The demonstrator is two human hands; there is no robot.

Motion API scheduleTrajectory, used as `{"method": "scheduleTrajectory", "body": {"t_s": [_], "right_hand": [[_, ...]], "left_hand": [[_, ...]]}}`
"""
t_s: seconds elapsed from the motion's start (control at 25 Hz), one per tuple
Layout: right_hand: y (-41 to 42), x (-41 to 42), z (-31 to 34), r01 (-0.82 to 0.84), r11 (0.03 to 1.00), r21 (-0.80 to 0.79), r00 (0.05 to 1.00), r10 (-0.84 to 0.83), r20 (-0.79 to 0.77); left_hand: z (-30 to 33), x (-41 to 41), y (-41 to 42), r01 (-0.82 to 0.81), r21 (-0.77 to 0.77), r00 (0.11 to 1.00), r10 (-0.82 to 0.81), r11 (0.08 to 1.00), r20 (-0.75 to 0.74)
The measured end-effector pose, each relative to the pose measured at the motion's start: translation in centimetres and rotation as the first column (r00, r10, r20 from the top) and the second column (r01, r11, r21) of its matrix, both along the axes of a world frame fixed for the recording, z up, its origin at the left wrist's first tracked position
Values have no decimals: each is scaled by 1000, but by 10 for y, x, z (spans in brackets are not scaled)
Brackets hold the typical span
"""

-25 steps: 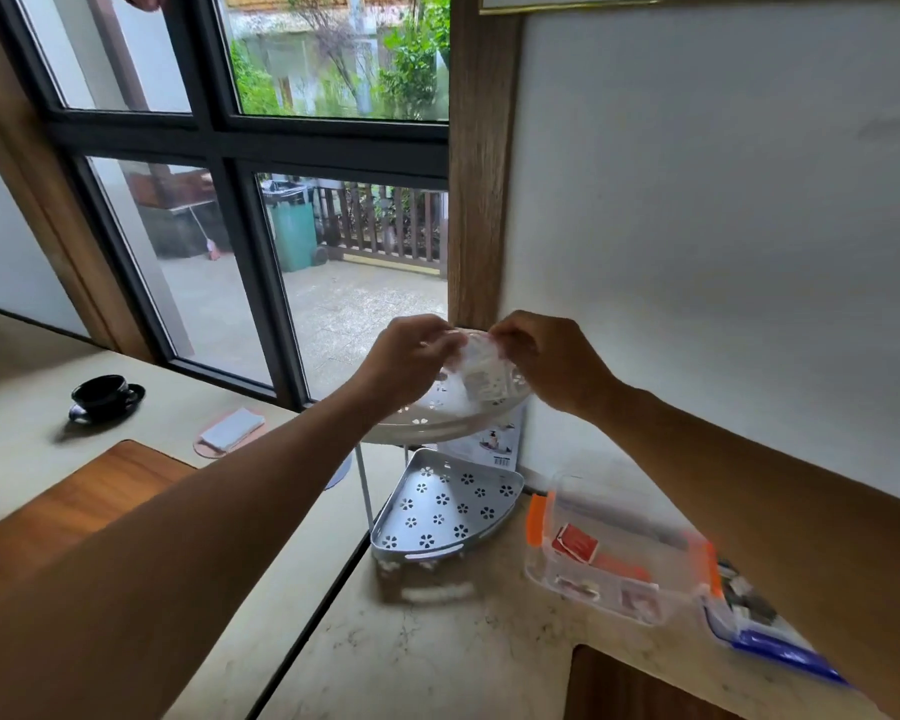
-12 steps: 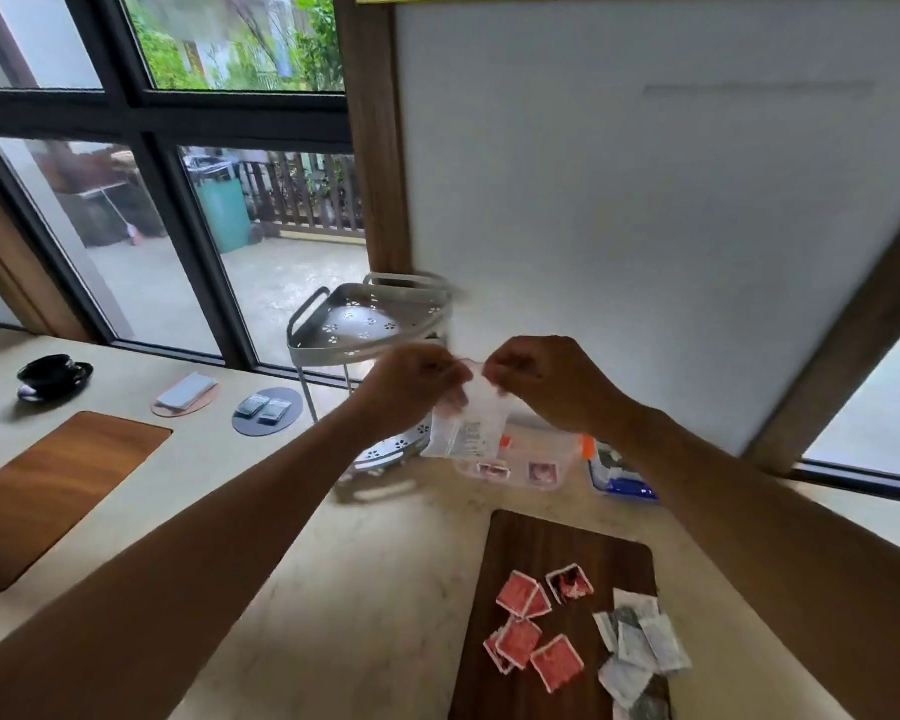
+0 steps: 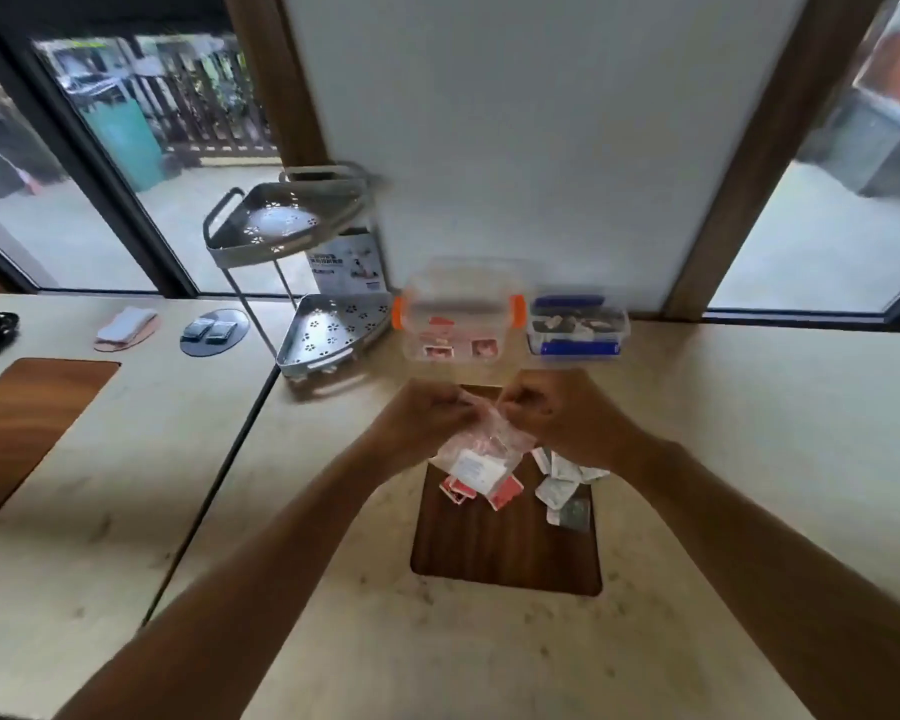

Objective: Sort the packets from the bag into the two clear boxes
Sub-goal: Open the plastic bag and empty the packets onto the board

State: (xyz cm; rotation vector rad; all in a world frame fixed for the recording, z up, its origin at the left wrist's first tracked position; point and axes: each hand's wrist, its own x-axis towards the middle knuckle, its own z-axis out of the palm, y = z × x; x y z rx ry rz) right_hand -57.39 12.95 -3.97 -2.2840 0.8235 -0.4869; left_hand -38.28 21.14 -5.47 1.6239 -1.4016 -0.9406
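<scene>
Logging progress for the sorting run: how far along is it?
Done: some red packets sit in the orange-clipped box, grey ones in the blue-clipped box. In hand: left hand and right hand hold the bag. Left: red packets and grey packets on the board.

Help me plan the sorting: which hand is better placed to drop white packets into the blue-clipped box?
Right, probably. The right hand is nearer the white packets and the blue-clipped box; the left hand pinches the bag too.
</scene>
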Motion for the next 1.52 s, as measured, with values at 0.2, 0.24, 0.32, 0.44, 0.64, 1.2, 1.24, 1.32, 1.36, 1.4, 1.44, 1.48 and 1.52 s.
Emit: {"method": "scheduleTrajectory", "body": {"t_s": [0.2, 0.24, 0.32, 0.44, 0.64, 1.2, 1.24, 1.32, 1.36, 1.4, 1.44, 1.48, 1.52], "right_hand": [[44, -42, -69, 143, 970, 199, 986, -123, -110], [52, -49, -83, 197, 950, 242, 976, -169, -135], [68, -62, -109, 308, 904, 297, 947, -261, -189], [92, -78, -143, 440, 816, 374, 896, -373, -242], [128, -90, -161, 423, 730, 537, 906, -363, -220], [143, -109, -165, 312, 551, 774, 932, -335, -137], [143, -109, -164, 306, 582, 754, 935, -331, -124], [145, -109, -164, 278, 660, 698, 950, -298, -96], [147, -109, -166, 269, 696, 666, 956, -280, -93], [148, -109, -167, 272, 721, 637, 957, -273, -99], [148, -109, -169, 291, 728, 621, 952, -285, -111], [147, -109, -170, 318, 715, 622, 942, -312, -123], [146, -110, -172, 344, 687, 640, 931, -339, -136]], "left_hand": [[-75, -57, 41, -68, 158, 996, 77, 985, -51], [-92, -67, 49, -90, 195, 992, 104, 977, -66], [-119, -86, 64, -204, 287, 974, 223, 936, -37], [-140, -109, 84, -384, 369, 921, 378, 847, 92], [-142, -138, 112, -142, 486, 909, 308, 862, -280], [-152, -148, 131, -181, 502, 935, 307, 846, -179], [-152, -148, 131, -188, 500, 928, 319, 845, -191], [-151, -150, 132, -210, 492, 916, 346, 845, -204], [-151, -150, 132, -219, 488, 909, 359, 845, -213], [-152, -151, 133, -224, 488, 901, 370, 843, -226], [-153, -153, 133, -222, 490, 897, 374, 843, -237], [-153, -154, 134, -216, 492, 895, 373, 843, -245], [-153, -155, 134, -209, 496, 894, 370, 843, -252]]}}
